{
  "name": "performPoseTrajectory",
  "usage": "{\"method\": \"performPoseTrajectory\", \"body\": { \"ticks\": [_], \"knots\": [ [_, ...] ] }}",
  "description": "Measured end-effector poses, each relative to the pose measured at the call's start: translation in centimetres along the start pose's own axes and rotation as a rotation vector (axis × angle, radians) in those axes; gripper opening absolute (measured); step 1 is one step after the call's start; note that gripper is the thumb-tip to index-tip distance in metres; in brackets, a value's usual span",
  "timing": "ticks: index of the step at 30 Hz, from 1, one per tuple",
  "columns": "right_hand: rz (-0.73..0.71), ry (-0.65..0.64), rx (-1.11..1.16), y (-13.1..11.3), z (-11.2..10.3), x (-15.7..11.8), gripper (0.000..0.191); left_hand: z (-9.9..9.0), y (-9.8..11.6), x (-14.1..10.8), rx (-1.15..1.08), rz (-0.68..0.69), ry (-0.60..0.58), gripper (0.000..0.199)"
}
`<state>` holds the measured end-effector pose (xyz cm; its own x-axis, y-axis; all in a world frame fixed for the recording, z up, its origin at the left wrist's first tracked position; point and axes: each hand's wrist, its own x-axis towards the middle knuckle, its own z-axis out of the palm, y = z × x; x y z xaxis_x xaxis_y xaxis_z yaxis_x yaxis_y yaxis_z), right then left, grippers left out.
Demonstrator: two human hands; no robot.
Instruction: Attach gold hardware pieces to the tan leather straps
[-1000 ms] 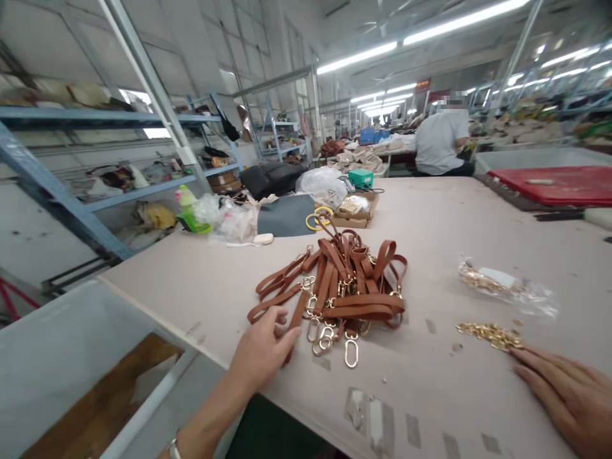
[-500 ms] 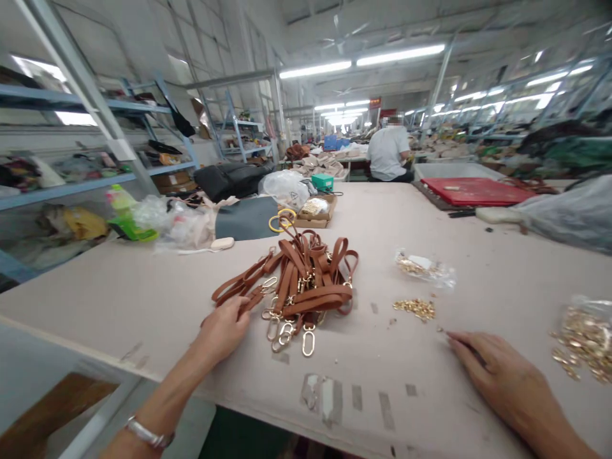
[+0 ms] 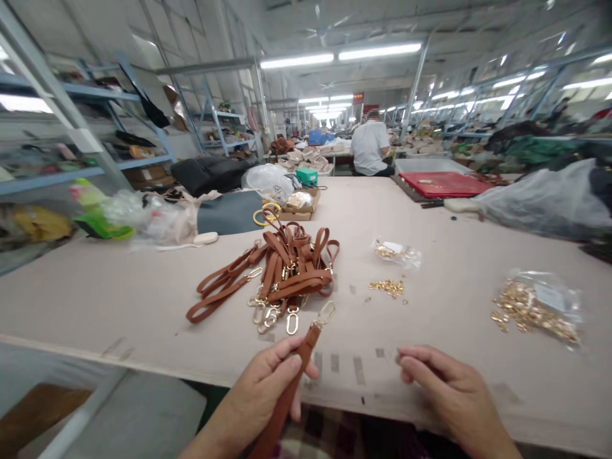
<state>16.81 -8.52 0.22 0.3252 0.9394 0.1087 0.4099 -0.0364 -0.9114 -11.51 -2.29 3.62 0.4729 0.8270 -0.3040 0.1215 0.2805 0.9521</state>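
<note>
My left hand point(image 3: 275, 376) grips a brown leather strap point(image 3: 287, 401) between thumb and fingers at the table's front edge. A gold oval snap hook point(image 3: 327, 312) sticks out from the strap's upper end. To the right, my right hand point(image 3: 444, 389) is pinched closed just above the tabletop; a tiny thing seems to be at its fingertips, too small to name. Beyond my left hand lies a pile of brown straps point(image 3: 301, 280) with gold hooks. A small heap of gold metal fittings point(image 3: 388, 287) lies beyond and between my hands.
Bags of gold fittings lie farther back point(image 3: 396, 252) and at the right point(image 3: 535, 306). A cardboard box point(image 3: 306, 207), yellow rings point(image 3: 266, 215) and a grey sheet point(image 3: 229, 213) are behind the straps. A red stack point(image 3: 440, 183) lies at the back right. A person point(image 3: 370, 146) sits beyond the table.
My left hand has taken a strap from the pile and drawn it toward me. My right hand has moved from near the small heap toward the front edge, its fingertips now pinched.
</note>
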Motion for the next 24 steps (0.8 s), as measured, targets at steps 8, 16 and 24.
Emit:
{"method": "performPoseTrajectory", "body": {
  "ticks": [8,16,24],
  "knots": [
    [0.176,-0.206,0.537,-1.0,3.1,-3.8,0.021,6.5,-1.9,0.8,-0.122,-0.066,-0.261,0.043],
    [0.2,-0.185,0.503,-1.0,2.7,-3.8,0.023,7.4,-1.8,0.4,-0.066,-0.072,-0.313,0.048],
    [0.233,-0.236,0.431,-1.2,2.6,-3.7,0.026,7.3,-2.1,0.5,-0.058,-0.068,-0.337,0.044]
  ]
}}
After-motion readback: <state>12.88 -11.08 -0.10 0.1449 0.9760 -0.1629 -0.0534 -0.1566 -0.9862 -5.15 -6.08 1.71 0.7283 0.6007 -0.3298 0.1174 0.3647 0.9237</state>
